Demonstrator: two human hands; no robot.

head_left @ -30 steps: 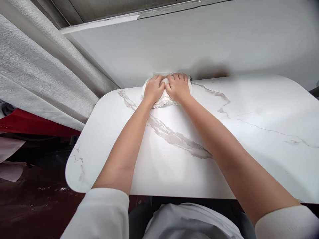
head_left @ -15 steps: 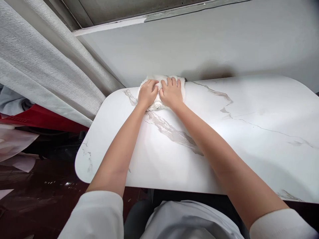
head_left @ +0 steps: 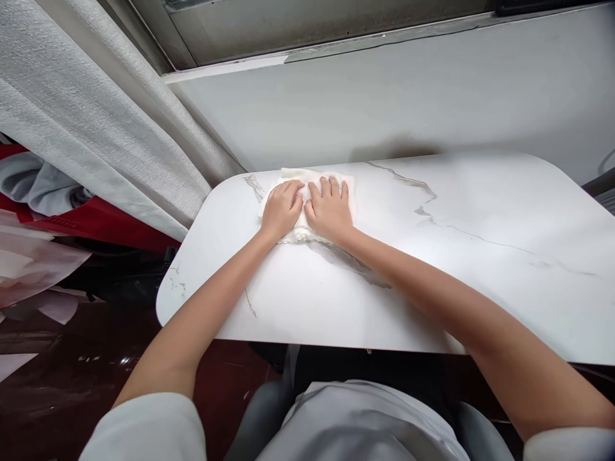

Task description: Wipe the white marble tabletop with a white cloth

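Observation:
A white cloth (head_left: pixel 302 232) lies flattened on a white marble-patterned table (head_left: pixel 480 211), close to its far edge. My left hand (head_left: pixel 282 206) presses down on the cloth's left part, fingers stretched out and slightly bent. Beside it, my right hand (head_left: pixel 329 208) rests on the cloth's right part with its fingers spread. The two thumbs are close together over the middle of the cloth. Both palms face down, so their undersides are hidden.
A pale wall (head_left: pixel 384 102) rises behind the table's far edge. At the left hangs a grey curtain (head_left: pixel 110 115), touching the table's corner. Below it are a red bag (head_left: pixel 115 224) with grey fabric in it and some pinkish sheets (head_left: pixel 38 262) above the dark red floor (head_left: pixel 86 397).
Both hands and the cloth have moved back from the wall, toward my body. My elbows are bent farther outward. The view has shifted slightly.

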